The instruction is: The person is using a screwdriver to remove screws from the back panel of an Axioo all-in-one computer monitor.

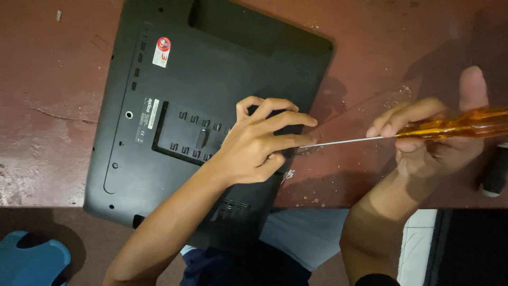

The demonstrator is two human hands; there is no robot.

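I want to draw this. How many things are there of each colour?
Black: 2, the laptop under the left hand and a roll.
Orange: 1, the screwdriver in the right hand.
Blue: 1, a plastic thing.
Total: 4

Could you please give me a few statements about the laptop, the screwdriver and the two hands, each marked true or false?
1. The laptop lies bottom side up. True.
2. The right hand holds a blue-handled screwdriver. False: the handle is amber.
3. The left hand rests on the laptop. True.
4. The screwdriver tip points away from the laptop. False: it points at the laptop's edge.
5. The table is white. False: it is reddish brown.
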